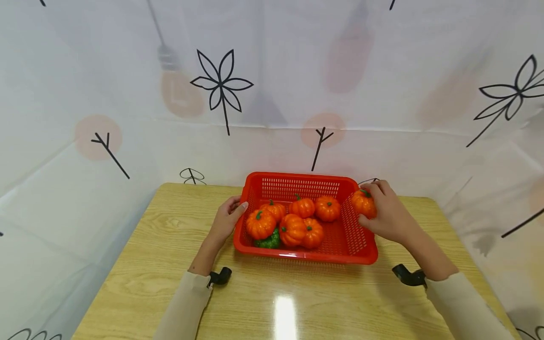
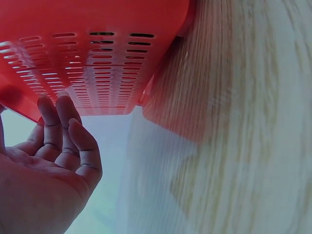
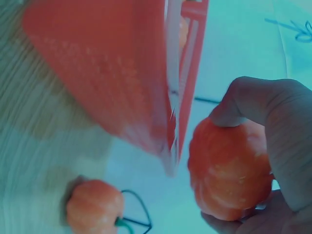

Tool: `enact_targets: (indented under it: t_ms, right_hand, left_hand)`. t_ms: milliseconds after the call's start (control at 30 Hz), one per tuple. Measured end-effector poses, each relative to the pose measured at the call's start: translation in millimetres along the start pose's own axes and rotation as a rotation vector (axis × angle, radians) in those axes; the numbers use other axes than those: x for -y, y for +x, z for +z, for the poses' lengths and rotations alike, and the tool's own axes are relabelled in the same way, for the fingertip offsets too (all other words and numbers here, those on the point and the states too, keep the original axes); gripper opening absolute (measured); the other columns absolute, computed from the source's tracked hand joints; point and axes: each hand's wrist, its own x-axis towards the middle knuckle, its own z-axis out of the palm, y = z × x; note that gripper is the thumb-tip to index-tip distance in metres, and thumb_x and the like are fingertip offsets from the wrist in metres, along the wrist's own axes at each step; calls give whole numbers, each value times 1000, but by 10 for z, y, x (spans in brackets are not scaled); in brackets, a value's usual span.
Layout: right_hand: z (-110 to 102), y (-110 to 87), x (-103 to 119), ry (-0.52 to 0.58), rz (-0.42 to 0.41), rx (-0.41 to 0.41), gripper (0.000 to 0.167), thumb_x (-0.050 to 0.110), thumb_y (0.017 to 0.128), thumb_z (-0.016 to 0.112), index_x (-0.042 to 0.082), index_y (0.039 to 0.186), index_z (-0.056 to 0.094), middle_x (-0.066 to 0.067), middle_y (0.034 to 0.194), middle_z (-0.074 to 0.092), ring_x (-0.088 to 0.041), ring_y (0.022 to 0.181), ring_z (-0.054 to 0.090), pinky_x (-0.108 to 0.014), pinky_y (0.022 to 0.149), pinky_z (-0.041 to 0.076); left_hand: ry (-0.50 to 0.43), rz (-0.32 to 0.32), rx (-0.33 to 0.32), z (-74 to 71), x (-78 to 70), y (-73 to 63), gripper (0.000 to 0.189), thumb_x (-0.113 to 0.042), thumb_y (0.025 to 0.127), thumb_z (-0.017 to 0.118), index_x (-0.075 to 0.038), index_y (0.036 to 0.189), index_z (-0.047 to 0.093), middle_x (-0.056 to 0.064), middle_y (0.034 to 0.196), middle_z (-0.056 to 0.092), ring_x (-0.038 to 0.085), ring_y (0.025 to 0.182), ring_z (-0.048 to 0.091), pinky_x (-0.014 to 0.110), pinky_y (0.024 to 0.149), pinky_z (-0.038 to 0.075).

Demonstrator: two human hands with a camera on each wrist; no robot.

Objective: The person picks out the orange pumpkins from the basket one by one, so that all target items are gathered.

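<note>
Pale cloth [image 1: 272,71] printed with black flower outlines and soft pink spots backs the scene, a pale wood-grain table [image 1: 140,274] in front of it, and to the right we see the action: an orange pumpkin [image 1: 362,204] with a green stem, up at the right end of the basket. Right hand [image 1: 388,215] has it firmly, thumb on one side and fingers round the other; the right wrist view shows a gap between that pumpkin and the rim. Down below, that same view picks up one more, a loose pumpkin [image 3: 95,207], outside the basket at the table's far edge. Now the red basket [image 1: 297,255] itself, slotted walls all round, and it's busy inside: six orange pumpkins, crowded toward the left and middle, with bare red floor on the right. Far side, a stemmed pumpkin [image 1: 301,208] sits just beside a rounder pumpkin [image 1: 327,208]; near side, two more press together in the middle; and at near left, a bright pumpkin [image 1: 260,225] partly hides a dark green piece [image 1: 267,241]. Over on the left, the left hand [image 1: 225,221] is at the basket's outer wall, fingers loosely bent, not clenched, thumb up by the rim. Farther out, light sleeves [image 1: 184,307] cover both forearms, a black device [image 1: 220,276] at each wrist, and a white glare [image 1: 285,316] gleams on the near tabletop.
</note>
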Motion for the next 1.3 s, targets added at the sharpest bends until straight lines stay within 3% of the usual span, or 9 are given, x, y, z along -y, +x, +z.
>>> enact_targets:
  t_ms: [333,500,767,967,1167,1300]
  right_hand:
    - [-52,-59,-408,54,157,-43,69,3,81,75,-17,139,45,-36,135,39,-48,111,46,-67,83,53]
    - [-46,-107,-609,63,237,-104,66,4,81,74,-17,137,47,-38,136,37,-55,118,41,-72,88,46]
    - [-13,-177,-925,9,306,-193,70,10,81,74,-20,137,45,-43,135,38,-62,116,33,-61,82,30]
    - [35,-273,-1111,18,338,-200,69,9,83,73,-21,137,43,-44,135,37,-61,115,32,-61,81,28]
    - [121,-321,-1258,19,364,-165,71,7,84,76,-23,138,42,-47,135,38,-62,118,34,-70,89,26]
    - [185,-333,-1336,14,380,-144,71,5,84,76,-24,138,40,-48,135,38,-62,118,34,-72,93,25]
  left_hand:
    - [3,0,-6,7,15,2,48,-34,108,64,-4,145,58,21,132,67,27,113,68,33,93,61]
    - [5,-9,-6,11,5,8,48,-33,108,65,-4,145,59,21,132,67,29,113,67,33,92,61]
    - [-10,-20,3,15,-17,-14,51,-31,108,64,-3,149,55,24,137,64,30,116,65,33,95,60]
    - [-1,-17,1,12,-4,-18,50,-34,108,65,-4,147,57,23,135,65,31,116,66,36,95,60]
    - [2,-58,10,19,-51,7,47,-23,110,60,2,149,53,28,138,63,30,116,65,34,94,60]
    - [-7,-47,15,14,-47,6,48,-23,110,60,3,150,52,29,138,62,29,115,66,34,94,61]
